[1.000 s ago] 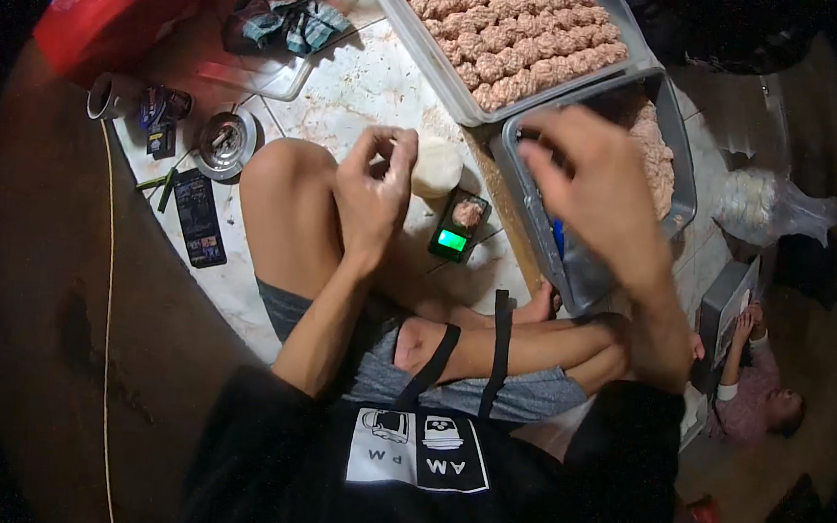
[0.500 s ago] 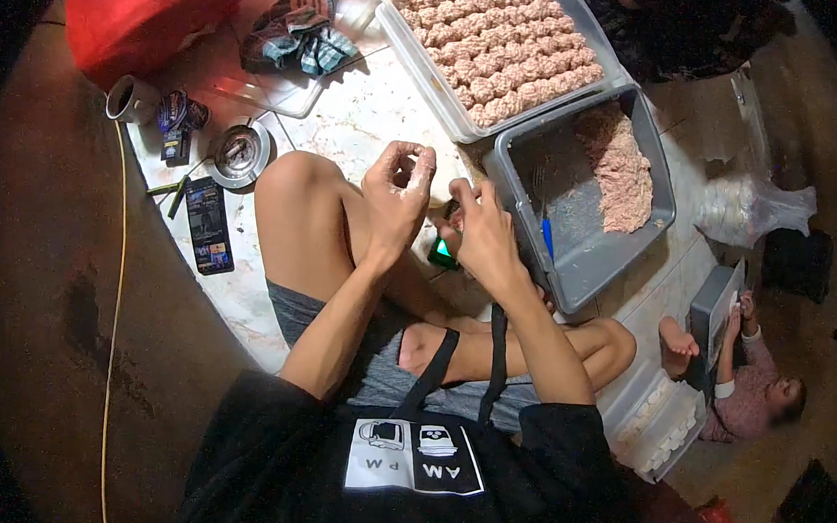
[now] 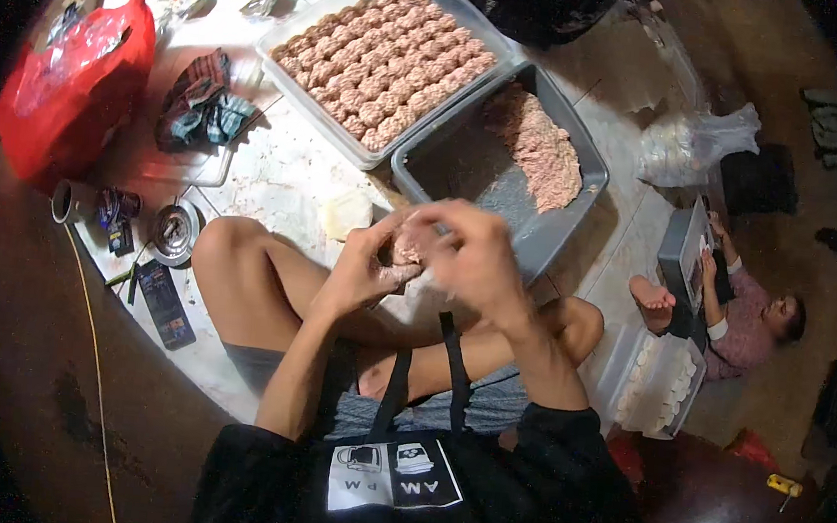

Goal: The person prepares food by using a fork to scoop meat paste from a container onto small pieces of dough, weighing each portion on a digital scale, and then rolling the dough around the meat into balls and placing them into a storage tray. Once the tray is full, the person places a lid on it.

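Note:
Above my crossed legs, my left hand (image 3: 359,267) is curled around a small lump of pinkish minced meat (image 3: 408,245). My right hand (image 3: 482,265) is bent over the same lump, its fingers smeared by motion, so their grip is hard to make out. Just beyond the left hand lies a pale, roundish stack of what look like thin wrappers (image 3: 346,218). A grey tub (image 3: 460,171) holds a mass of minced meat (image 3: 540,153) along its far right side. Beside it, a see-through container (image 3: 275,65) is filled with rows of shaped meat pieces (image 3: 385,57).
At the left are a red plastic bag (image 3: 88,88), a crumpled checked cloth (image 3: 209,112), a cup (image 3: 71,203), an ashtray (image 3: 177,233) and a phone (image 3: 167,306). Another person (image 3: 753,317) sits at the right with a grey tub, near a tray of white pieces (image 3: 660,384).
My hands have come together around a meat lump; earlier they were apart, with the left fingers in a ring. The view has shifted, moving the containers leftward in it.

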